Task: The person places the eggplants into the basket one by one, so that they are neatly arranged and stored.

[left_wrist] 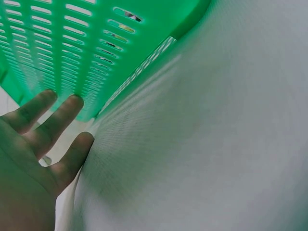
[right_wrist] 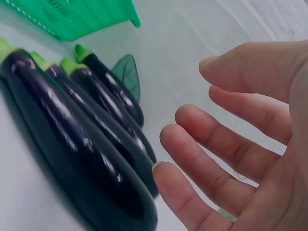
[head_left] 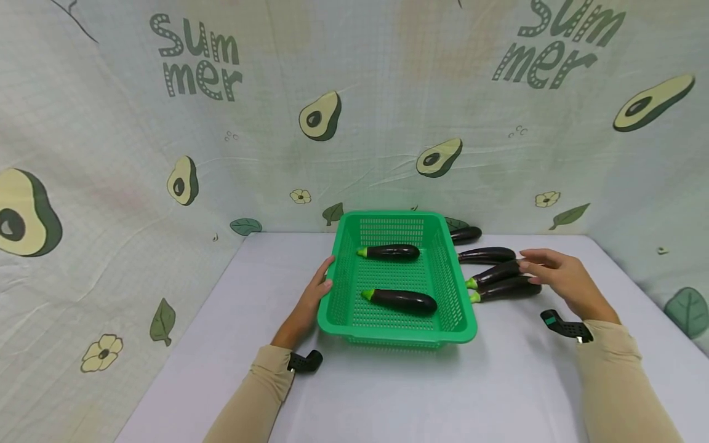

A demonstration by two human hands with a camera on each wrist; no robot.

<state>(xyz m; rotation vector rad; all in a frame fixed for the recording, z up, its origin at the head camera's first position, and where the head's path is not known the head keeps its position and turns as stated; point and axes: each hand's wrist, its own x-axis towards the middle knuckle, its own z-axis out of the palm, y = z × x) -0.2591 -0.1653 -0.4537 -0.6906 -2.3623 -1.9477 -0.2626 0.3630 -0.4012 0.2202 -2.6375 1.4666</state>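
Observation:
A green plastic basket (head_left: pixel 396 337) holds two dark eggplants with green stems, a far eggplant (head_left: pixel 392 252) and a near eggplant (head_left: pixel 407 301). Against the basket's left side rests my left hand (head_left: pixel 310 301). In the left wrist view its fingers (left_wrist: pixel 65 115) are spread and fairly straight by the slotted wall; the thumb is out of that view. Several more eggplants (head_left: pixel 509 288) lie in a row right of the basket. My right hand (head_left: pixel 565 280) hovers at their blunt right ends, fingers loosely bent and apart, with nothing held in the right wrist view (right_wrist: pixel 240 144).
A white-covered table (head_left: pixel 421 394) lies under everything. Behind it and on both sides hangs a cloth (head_left: pixel 376 74) printed with avocados, leaves and lettering. The farthest loose eggplant (head_left: pixel 466 234) is partly hidden by the basket rim.

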